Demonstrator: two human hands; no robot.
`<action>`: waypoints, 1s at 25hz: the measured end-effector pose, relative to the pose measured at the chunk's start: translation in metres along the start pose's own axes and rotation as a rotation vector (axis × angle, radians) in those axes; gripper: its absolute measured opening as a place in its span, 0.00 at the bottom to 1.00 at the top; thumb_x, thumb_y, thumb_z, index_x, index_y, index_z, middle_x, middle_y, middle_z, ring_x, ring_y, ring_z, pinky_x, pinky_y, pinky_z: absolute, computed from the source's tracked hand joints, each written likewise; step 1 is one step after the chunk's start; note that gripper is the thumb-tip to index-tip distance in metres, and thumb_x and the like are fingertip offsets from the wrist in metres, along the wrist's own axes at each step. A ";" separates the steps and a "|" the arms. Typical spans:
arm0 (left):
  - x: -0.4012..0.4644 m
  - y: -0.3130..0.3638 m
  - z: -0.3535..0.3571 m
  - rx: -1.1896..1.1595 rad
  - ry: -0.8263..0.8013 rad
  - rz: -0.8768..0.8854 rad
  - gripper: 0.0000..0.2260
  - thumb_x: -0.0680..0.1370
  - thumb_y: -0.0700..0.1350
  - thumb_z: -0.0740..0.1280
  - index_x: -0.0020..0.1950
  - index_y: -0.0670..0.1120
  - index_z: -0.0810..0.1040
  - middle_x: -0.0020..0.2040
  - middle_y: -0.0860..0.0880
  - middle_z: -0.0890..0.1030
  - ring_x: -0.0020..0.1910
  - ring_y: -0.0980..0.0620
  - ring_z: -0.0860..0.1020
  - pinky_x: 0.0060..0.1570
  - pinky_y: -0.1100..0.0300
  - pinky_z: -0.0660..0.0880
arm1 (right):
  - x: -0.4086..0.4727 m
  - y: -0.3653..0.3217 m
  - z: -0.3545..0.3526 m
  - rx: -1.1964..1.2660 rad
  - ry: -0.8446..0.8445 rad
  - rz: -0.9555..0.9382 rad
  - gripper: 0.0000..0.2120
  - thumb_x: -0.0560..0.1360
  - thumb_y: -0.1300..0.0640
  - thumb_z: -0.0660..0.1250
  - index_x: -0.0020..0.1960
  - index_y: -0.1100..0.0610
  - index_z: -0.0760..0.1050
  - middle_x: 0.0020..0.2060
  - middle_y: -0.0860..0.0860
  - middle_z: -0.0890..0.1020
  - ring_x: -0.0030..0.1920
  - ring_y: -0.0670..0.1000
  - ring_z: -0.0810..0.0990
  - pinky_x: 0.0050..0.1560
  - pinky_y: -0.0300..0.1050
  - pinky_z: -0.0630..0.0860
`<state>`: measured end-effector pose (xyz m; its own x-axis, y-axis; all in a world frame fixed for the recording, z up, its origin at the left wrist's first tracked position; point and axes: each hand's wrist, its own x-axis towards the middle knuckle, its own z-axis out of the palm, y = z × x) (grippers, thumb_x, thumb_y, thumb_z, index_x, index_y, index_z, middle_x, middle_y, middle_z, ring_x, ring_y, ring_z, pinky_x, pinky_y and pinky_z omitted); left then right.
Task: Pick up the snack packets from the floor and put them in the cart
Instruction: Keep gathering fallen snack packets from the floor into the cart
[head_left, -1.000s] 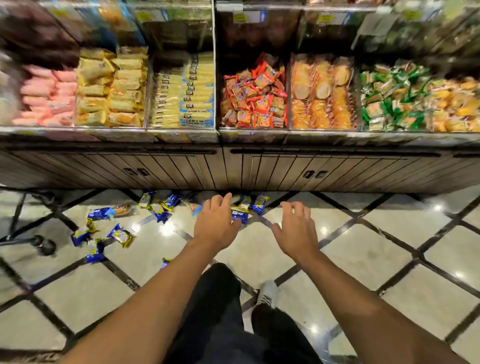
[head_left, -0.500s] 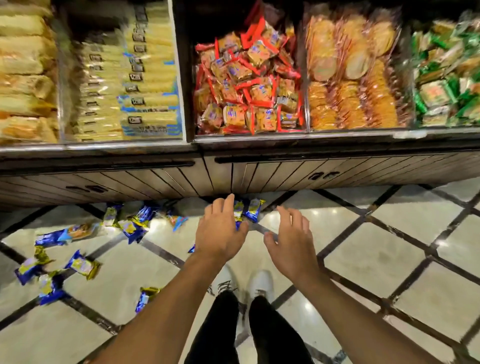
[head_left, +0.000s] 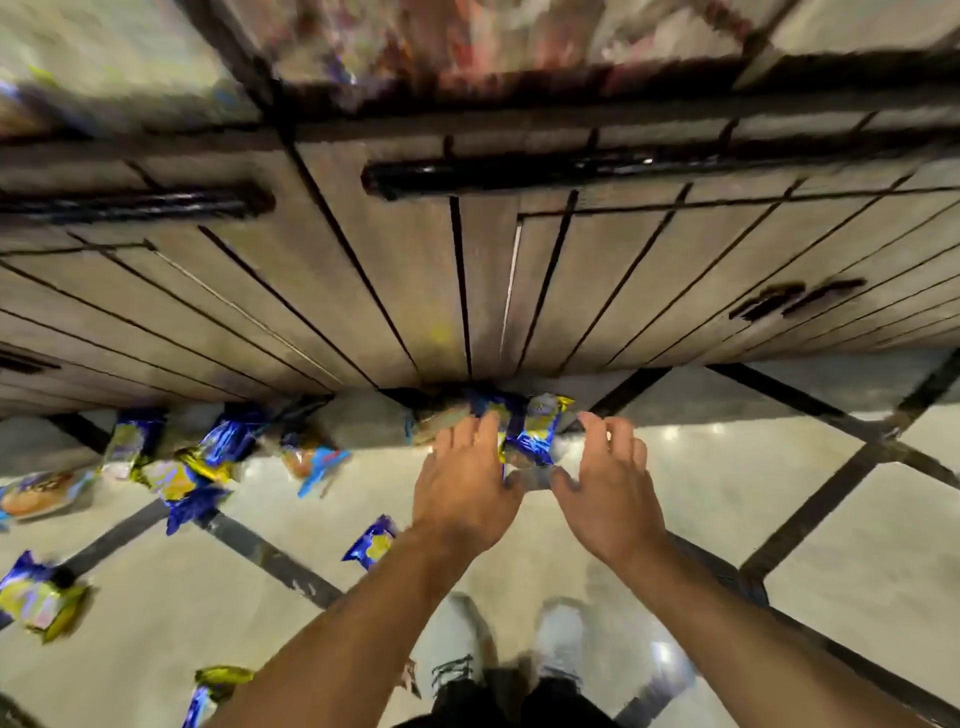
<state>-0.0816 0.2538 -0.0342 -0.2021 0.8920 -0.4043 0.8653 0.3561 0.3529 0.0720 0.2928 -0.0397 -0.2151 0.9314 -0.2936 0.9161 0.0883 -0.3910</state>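
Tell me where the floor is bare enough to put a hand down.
Bare tiles lie right of the right hand, up to the cabinet base. Left of the left hand it is crowded: snack packets are scattered along the cabinet foot, with two more between the hands.

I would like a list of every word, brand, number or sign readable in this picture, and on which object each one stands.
None can be read.
Snack packets between the hands: printing is there, but blurred by motion.
Packets on the floor at the left: only blue and yellow colours show.
Cabinet doors: no label visible.
Shelf goods at the top: smeared, unreadable.
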 end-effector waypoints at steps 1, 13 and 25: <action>0.019 -0.009 0.022 0.025 0.003 0.023 0.31 0.77 0.55 0.62 0.77 0.49 0.58 0.71 0.48 0.66 0.68 0.45 0.65 0.63 0.51 0.68 | 0.014 0.013 0.025 -0.001 0.011 -0.019 0.32 0.72 0.51 0.71 0.72 0.55 0.65 0.65 0.56 0.69 0.63 0.60 0.68 0.58 0.53 0.72; 0.165 -0.063 0.178 0.205 -0.168 -0.012 0.20 0.80 0.59 0.59 0.67 0.48 0.70 0.66 0.43 0.76 0.64 0.40 0.74 0.59 0.51 0.71 | 0.141 0.092 0.189 -0.112 -0.129 0.116 0.26 0.77 0.43 0.61 0.69 0.57 0.65 0.65 0.59 0.67 0.65 0.60 0.65 0.62 0.55 0.71; 0.212 -0.079 0.217 0.144 -0.087 -0.090 0.47 0.71 0.64 0.70 0.79 0.45 0.49 0.75 0.45 0.61 0.72 0.42 0.59 0.69 0.51 0.63 | 0.191 0.096 0.241 0.241 -0.179 0.415 0.45 0.69 0.38 0.71 0.74 0.48 0.46 0.67 0.59 0.63 0.66 0.66 0.70 0.64 0.58 0.71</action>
<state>-0.0927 0.3543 -0.3311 -0.2471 0.8286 -0.5024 0.9034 0.3845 0.1898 0.0373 0.3940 -0.3437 0.0765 0.7939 -0.6033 0.8370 -0.3800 -0.3939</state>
